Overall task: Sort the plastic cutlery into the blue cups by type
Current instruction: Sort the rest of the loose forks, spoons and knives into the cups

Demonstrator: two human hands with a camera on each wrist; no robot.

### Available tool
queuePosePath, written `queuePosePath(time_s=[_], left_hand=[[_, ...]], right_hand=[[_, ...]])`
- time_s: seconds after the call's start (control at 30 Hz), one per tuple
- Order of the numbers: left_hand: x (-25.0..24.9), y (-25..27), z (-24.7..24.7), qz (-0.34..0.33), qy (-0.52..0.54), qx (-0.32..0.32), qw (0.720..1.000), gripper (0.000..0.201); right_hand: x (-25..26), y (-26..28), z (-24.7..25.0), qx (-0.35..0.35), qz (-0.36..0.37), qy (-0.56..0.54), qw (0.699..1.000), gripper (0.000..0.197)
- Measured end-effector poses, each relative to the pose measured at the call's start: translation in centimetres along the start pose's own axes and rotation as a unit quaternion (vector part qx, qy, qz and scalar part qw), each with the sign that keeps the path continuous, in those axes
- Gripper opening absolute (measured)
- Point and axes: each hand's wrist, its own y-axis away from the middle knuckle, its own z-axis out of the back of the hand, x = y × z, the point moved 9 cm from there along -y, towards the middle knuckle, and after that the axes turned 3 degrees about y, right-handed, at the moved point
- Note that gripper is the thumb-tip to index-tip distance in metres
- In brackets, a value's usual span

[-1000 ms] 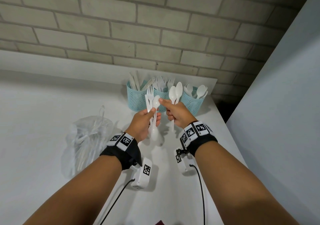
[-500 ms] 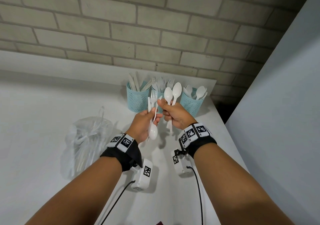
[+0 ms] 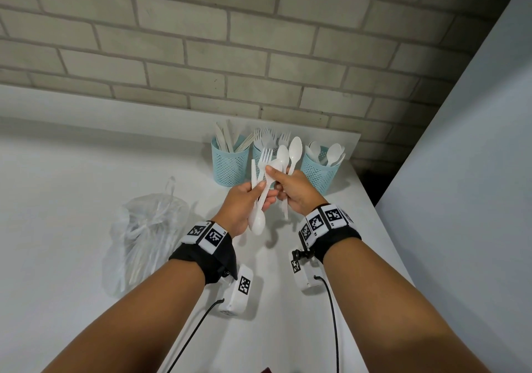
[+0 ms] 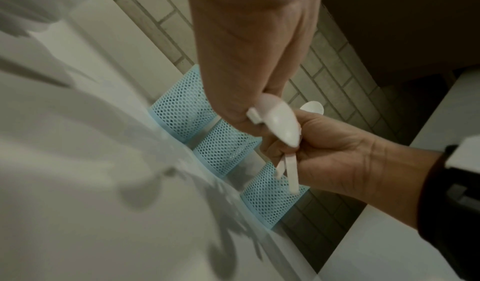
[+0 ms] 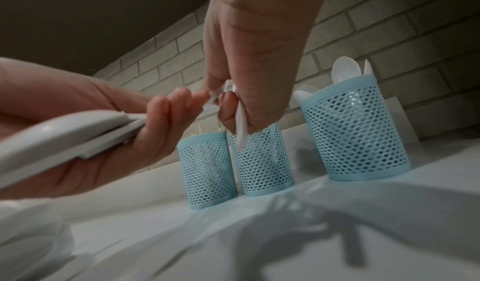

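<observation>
Gripping mixed cutlery [image 3: 260, 197], left hand [image 3: 240, 204] curled palm-up; right hand [image 3: 296, 190], touching it, clasped two upright spoons [image 3: 289, 154].

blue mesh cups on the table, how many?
3, in a row by the wall: left cup with knives, middle cup with forks, partly behind the hands, right cup with spoons.

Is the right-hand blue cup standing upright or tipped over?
Upright: the right blue cup stands on its base on the table, spoons sticking up.
</observation>
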Motion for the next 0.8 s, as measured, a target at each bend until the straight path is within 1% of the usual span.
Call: queuePosePath(time_s=[0.1,0.2,0.27,0.33,0.4,0.47,0.53,0.57,0.63,0.7,0.73,0.8], left_hand=[[-0.2,0.0,0.2,-0.013,0.004,-0.003,1.0,0.015],[-0.3,-0.4,1.1,-0.024,0.007,-0.046,0.999,0.011],[-0.4,-0.5,1.6,-0.029,0.019,-0.064,0.997,0.011],[-0.5,-0.5,1.9,-0.035,0.033,-0.074,0.996,0.01],[-0.8,-0.6,2.3,-0.052,0.041,-0.088,0.994,0.011],[-1.3,-0.7,2.7,-0.074,0.041,-0.104,0.991,0.013],[-1.6,-0.7,3.1,-0.094,0.051,-0.116,0.987,0.009],[-1.7,-0.7,3.3,-0.102,0.056,-0.121,0.986,0.009],[-2.1,-0.6,3.5,-0.122,0.054,-0.128,0.983,0.012],[-2.4,-0.4,3.6,-0.137,0.053,-0.139,0.979,0.016],[-2.5,-0.4,3.6,-0.141,0.055,-0.145,0.978,0.014],[-2.6,-0.3,3.8,-0.147,0.058,-0.156,0.975,0.011]], right_hand=[[0.1,-0.4,0.4,-0.016,-0.001,-0.053,0.998,0.01],[0.3,-0.6,1.0,-0.029,-0.004,-0.114,0.993,0.013],[0.1,-0.6,1.3,-0.044,-0.013,-0.108,0.993,0.017],[-0.5,-0.6,1.5,-0.054,-0.032,-0.104,0.993,0.014],[-1.3,-0.6,1.3,-0.046,-0.056,-0.137,0.988,0.014],[-1.7,-0.4,1.0,-0.02,-0.076,-0.137,0.987,0.022],[-2.0,0.1,0.3,0.032,-0.094,-0.08,0.992,0.031],[-2.3,0.4,-0.3,0.066,-0.106,-0.043,0.991,0.031],[-2.9,1.3,-1.5,0.137,-0.135,0.021,0.981,0.026],[-3.4,2.3,-2.6,0.199,-0.164,0.052,0.965,0.02],[-3.5,2.7,-3.0,0.219,-0.172,0.063,0.958,0.019],[-3.7,3.0,-3.3,0.233,-0.175,0.089,0.953,0.018]])
